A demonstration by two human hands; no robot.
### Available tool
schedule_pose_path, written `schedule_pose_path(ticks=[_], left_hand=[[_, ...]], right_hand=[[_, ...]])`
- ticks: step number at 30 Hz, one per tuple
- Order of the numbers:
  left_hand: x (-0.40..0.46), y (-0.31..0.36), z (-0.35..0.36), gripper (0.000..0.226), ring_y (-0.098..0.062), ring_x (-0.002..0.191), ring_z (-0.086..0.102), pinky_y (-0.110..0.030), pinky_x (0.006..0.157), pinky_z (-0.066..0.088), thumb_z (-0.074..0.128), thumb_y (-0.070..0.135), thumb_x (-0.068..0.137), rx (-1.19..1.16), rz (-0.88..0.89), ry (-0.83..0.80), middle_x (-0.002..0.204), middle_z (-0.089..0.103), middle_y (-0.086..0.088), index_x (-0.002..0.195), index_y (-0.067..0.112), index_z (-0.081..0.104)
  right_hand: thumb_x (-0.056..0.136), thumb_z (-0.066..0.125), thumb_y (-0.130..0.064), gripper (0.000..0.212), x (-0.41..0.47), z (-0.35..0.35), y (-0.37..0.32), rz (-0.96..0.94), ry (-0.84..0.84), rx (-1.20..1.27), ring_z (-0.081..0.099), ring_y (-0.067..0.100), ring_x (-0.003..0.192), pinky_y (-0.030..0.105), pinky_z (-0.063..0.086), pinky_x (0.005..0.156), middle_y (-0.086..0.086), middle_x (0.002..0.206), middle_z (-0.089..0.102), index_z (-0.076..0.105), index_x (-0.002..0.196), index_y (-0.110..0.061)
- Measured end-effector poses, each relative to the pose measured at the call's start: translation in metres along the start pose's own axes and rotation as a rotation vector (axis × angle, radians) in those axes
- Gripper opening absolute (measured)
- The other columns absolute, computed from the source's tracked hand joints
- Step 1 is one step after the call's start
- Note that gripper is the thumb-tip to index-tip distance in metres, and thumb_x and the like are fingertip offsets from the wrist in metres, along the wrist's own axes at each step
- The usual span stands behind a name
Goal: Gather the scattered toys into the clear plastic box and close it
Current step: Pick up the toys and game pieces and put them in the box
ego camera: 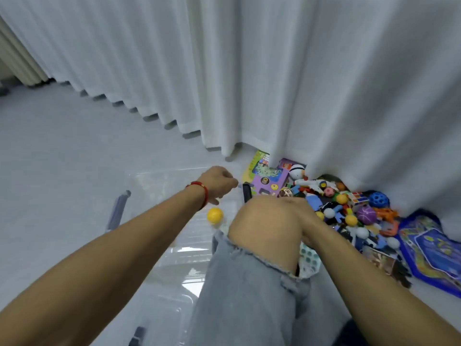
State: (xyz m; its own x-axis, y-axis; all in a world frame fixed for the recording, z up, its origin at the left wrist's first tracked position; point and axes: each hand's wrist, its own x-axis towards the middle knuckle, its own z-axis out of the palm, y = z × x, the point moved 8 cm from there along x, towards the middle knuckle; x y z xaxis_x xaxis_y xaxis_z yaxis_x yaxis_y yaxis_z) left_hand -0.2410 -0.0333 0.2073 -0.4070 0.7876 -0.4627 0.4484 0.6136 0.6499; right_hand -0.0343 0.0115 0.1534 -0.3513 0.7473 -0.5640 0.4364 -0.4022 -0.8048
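The clear plastic box [159, 176] stands open on the floor at the left of my knee. My left hand [219, 182] hangs over it, fingers loose and pointing down, holding nothing. A yellow ball [215, 216] is just below that hand, inside the box's outline. The scattered toys [349, 211] lie in a heap against the curtain on the right: balls, bricks, a puzzle cube [358, 197], a blue holed ball [378, 199]. My right hand [311, 221] reaches into the near edge of the heap. Its fingers are hidden behind my knee.
A white curtain [299, 83] hangs to the floor behind the toys. A purple toy carton [267, 182] and a blue game board [431, 248] flank the heap. My bent knee [264, 221] in torn jeans sits between box and toys. Grey latches [118, 211] clip the box's sides.
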Motion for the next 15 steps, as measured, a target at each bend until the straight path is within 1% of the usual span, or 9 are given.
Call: schedule_pose_path(ticks=[1,3,5,7,9,11,13,14,15], left_hand=[[0.000,0.034,0.010,0.024,-0.032,0.101,0.065,-0.047,0.083,0.059,0.057,0.023,0.091,0.024,0.072,-0.035,0.110,0.067,-0.016,0.109,0.011,0.066],[0.001,0.097,0.037,0.024,-0.031,0.096,0.067,-0.045,0.081,0.060,0.056,0.026,0.090,0.130,0.210,-0.106,0.104,0.069,-0.014,0.107,0.014,0.068],[-0.003,0.148,0.073,0.023,-0.024,0.079,0.065,-0.038,0.072,0.061,0.057,0.028,0.089,0.234,0.332,-0.176,0.089,0.068,-0.004,0.106,0.017,0.069],[-0.006,0.185,0.117,0.025,-0.016,0.068,0.058,-0.026,0.059,0.052,0.057,0.028,0.091,0.357,0.425,-0.257,0.081,0.062,0.002,0.110,0.015,0.068],[-0.001,0.203,0.165,0.029,-0.020,0.082,0.062,-0.026,0.068,0.050,0.056,0.029,0.091,0.496,0.482,-0.323,0.095,0.066,-0.003,0.113,0.013,0.067],[0.018,0.204,0.207,0.025,-0.027,0.092,0.062,-0.032,0.075,0.052,0.056,0.029,0.090,0.636,0.511,-0.349,0.102,0.067,-0.008,0.104,0.012,0.066],[0.048,0.194,0.238,0.017,-0.027,0.081,0.059,-0.033,0.067,0.048,0.055,0.029,0.087,0.781,0.499,-0.334,0.094,0.065,-0.011,0.081,0.013,0.058],[0.064,0.188,0.248,0.018,-0.027,0.076,0.056,-0.033,0.064,0.045,0.055,0.027,0.085,0.841,0.478,-0.324,0.088,0.062,-0.012,0.075,0.012,0.054],[0.079,0.182,0.255,0.016,-0.027,0.073,0.054,-0.033,0.063,0.045,0.054,0.026,0.084,0.890,0.456,-0.312,0.085,0.060,-0.012,0.078,0.010,0.054]], right_hand=[[0.096,0.055,-0.008,0.015,0.000,-0.011,0.007,0.013,0.024,0.039,0.059,0.018,0.061,0.028,0.049,0.062,0.013,0.081,0.066,0.069,0.091,-0.005],[0.095,0.057,-0.013,0.018,0.007,-0.045,0.030,0.028,0.081,0.087,0.061,0.020,0.061,0.032,0.049,0.061,0.015,0.085,0.068,0.070,0.101,-0.002],[0.097,0.055,-0.015,0.020,0.005,-0.085,0.051,0.077,0.152,0.080,0.065,0.022,0.067,0.029,0.049,0.055,0.016,0.090,0.071,0.070,0.102,-0.004],[0.098,0.053,-0.017,0.018,0.005,-0.123,0.078,0.129,0.205,0.039,0.067,0.023,0.070,0.028,0.050,0.052,0.015,0.094,0.072,0.069,0.100,-0.008],[0.096,0.054,-0.019,0.016,0.006,-0.161,0.101,0.186,0.242,-0.017,0.064,0.022,0.064,0.029,0.049,0.053,0.012,0.087,0.069,0.066,0.090,-0.011],[0.093,0.055,-0.019,0.017,0.013,-0.199,0.117,0.234,0.271,-0.095,0.059,0.026,0.061,0.031,0.047,0.054,0.016,0.079,0.064,0.062,0.081,-0.008],[0.093,0.055,-0.020,0.021,0.024,-0.235,0.117,0.244,0.303,-0.228,0.057,0.028,0.065,0.035,0.045,0.055,0.019,0.076,0.062,0.062,0.080,-0.005],[0.093,0.055,-0.020,0.021,0.033,-0.251,0.113,0.230,0.306,-0.322,0.059,0.029,0.068,0.036,0.046,0.059,0.020,0.078,0.063,0.062,0.082,-0.004],[0.092,0.055,-0.021,0.021,0.043,-0.266,0.107,0.209,0.307,-0.431,0.062,0.031,0.074,0.038,0.049,0.065,0.021,0.083,0.065,0.064,0.085,-0.003]])
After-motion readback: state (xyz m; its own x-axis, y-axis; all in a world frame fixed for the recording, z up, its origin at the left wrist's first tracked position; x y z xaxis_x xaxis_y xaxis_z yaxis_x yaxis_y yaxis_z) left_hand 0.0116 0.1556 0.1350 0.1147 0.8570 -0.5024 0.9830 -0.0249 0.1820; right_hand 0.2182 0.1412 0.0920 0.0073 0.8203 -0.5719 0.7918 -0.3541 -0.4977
